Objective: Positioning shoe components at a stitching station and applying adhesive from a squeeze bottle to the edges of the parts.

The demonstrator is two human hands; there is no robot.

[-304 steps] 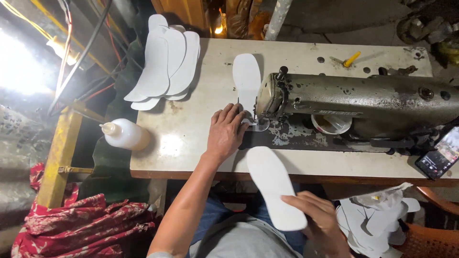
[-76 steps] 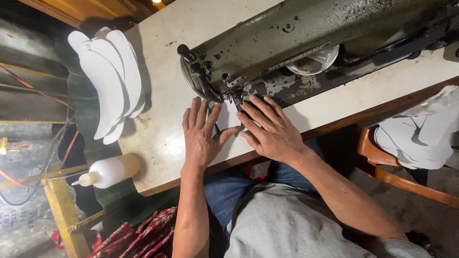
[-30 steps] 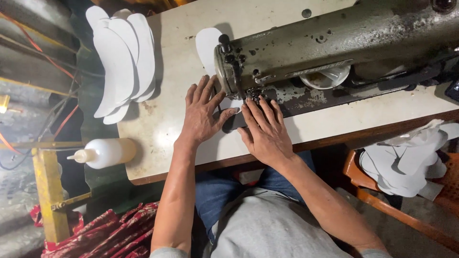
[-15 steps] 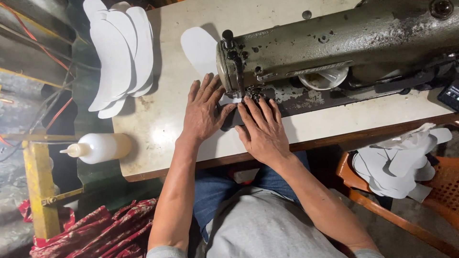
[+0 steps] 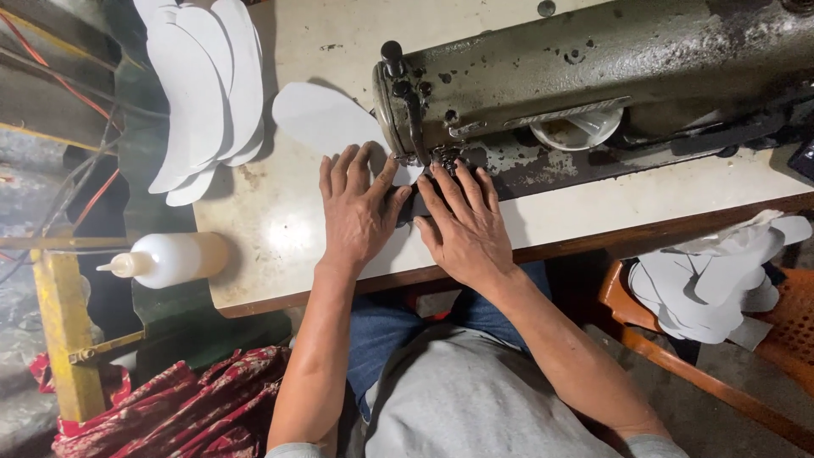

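Head view: both hands lie flat, palms down, on a white sole piece (image 5: pixel 326 119) that runs under the needle end of an old green-grey sewing machine (image 5: pixel 593 76). The left hand (image 5: pixel 356 212) has its fingers spread and pointing toward 12 o'clock, pressing the piece against the table (image 5: pixel 280 229). The right hand (image 5: pixel 462 225) sits just beside it at 3 o'clock, fingers likewise spread, with its fingertips (image 5: pixel 441 170) touching the foot of the machine. The thumbs nearly meet; neither hand grips anything, both simply press down with open palms. The rounded end of the sole piece sticks out from the machine toward 10 o'clock; its other end is hidden under the hands.

At 10 o'clock from the hands, a fanned stack of white soles (image 5: pixel 203 85) hangs over the table's far-left corner. At 9 o'clock, a white squeeze bottle (image 5: pixel 174 259) lies on its side at the table's edge, nozzle pointing away from the table. At 4 o'clock, a heap of white cut pieces (image 5: pixel 708 280) rests on an orange chair (image 5: pixel 788 322). Red patterned cloth (image 5: pixel 178 407) lies at 7 o'clock, on the floor.
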